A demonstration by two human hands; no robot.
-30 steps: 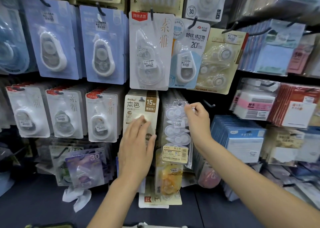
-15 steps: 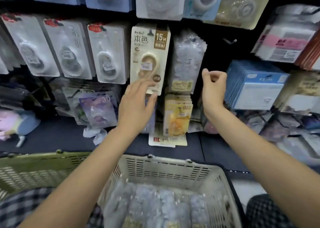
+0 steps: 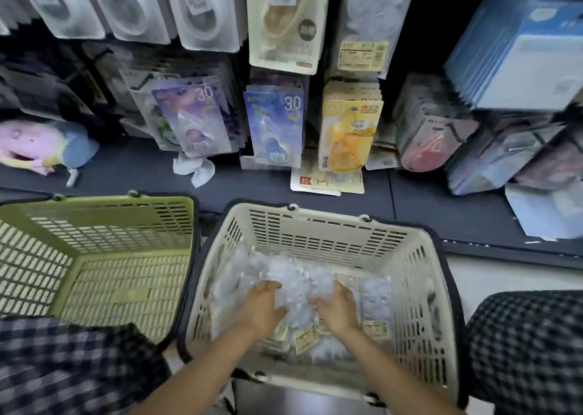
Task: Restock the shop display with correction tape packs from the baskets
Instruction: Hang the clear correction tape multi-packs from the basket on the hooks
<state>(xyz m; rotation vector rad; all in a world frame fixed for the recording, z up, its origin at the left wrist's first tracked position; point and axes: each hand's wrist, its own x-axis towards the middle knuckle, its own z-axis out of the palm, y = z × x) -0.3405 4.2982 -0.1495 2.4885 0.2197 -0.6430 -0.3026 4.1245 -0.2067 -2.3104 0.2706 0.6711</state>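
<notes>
Cream plastic, slotted on every wall: that is the basket (image 3: 318, 225) both hands have gone into. It sits at the foot of the shop display (image 3: 284, 20), and its floor is covered with clear correction tape packs (image 3: 293, 276), heaped and blurred, some showing small yellowish labels near the wrists. The left hand (image 3: 260, 305) lies on the left side of the heap, fingers reaching forward and slightly curved over the plastic, thumb pointing toward the middle. The right hand (image 3: 336, 305) lies just beside it, fingers bent down into the packs. The two hands are near each other but not touching, with packs between them. Whether either hand has actually closed round a pack I cannot tell (the blur swallows the fingertips).

To the left stands a green basket (image 3: 104, 206), touching the cream one along its side. Above both, a dark shelf (image 3: 132, 168) carries a crumpled white scrap (image 3: 195, 170) and a pink soft toy (image 3: 31, 146). Hanging rows of carded packs fill the display, among them a purple pack (image 3: 195, 121), a blue pack (image 3: 274, 127) and a yellow pack (image 3: 347, 134), each marked 30 or so. Checked fabric (image 3: 72, 370) shows at both lower corners.
</notes>
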